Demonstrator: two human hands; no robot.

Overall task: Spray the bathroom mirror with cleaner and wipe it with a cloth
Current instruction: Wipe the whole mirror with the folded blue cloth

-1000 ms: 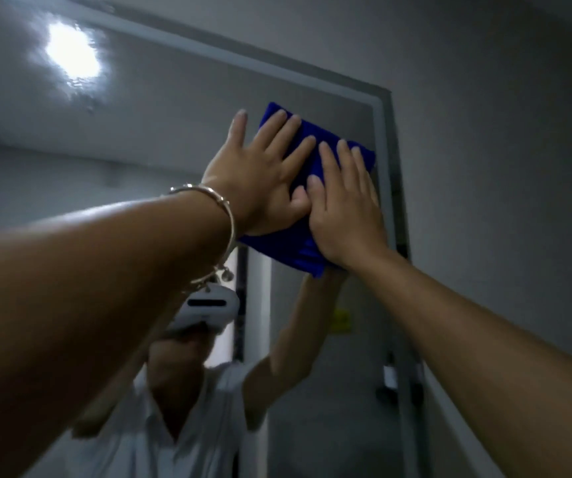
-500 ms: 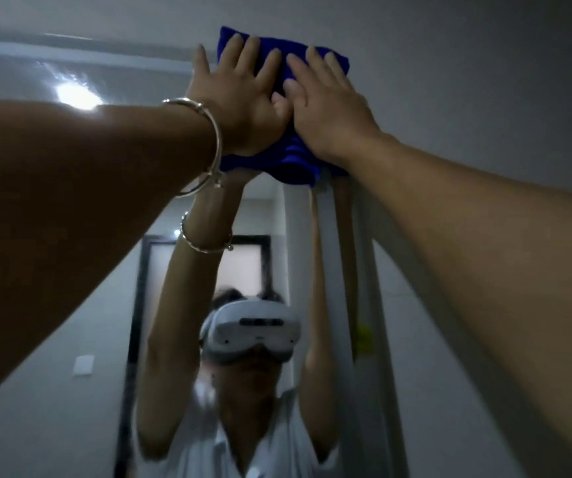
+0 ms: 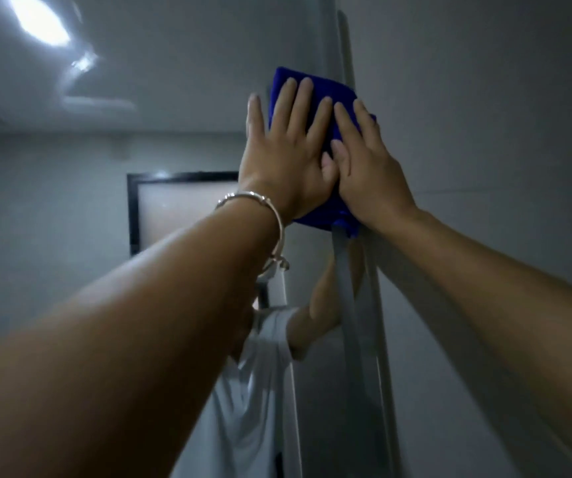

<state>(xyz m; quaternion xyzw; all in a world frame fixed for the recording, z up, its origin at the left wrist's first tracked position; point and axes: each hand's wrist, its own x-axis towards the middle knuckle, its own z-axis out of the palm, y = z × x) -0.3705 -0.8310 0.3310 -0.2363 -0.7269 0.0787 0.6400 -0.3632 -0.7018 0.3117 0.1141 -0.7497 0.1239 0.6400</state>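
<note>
While flat on mirror (image 3: 174, 81) (right edge), cloth (image 3: 341, 93)

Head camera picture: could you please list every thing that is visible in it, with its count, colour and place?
cloth: one, blue, pressed against the mirror near its right edge
mirror: one, grey reflections, fills left and centre
mirror frame: one, grey, upright strip at the mirror's right edge
wall: one, grey, right of the frame
lamp reflection: one, white, top left in the mirror
dark-framed panel: one, black frame with pale centre, reflected at centre left
reflected person: one, white shirt, low in the mirror
bracelet: one, silver, on the left wrist
left hand: one, flat on the cloth, fingers straight
right hand: one, flat on the cloth, beside the left hand
</note>
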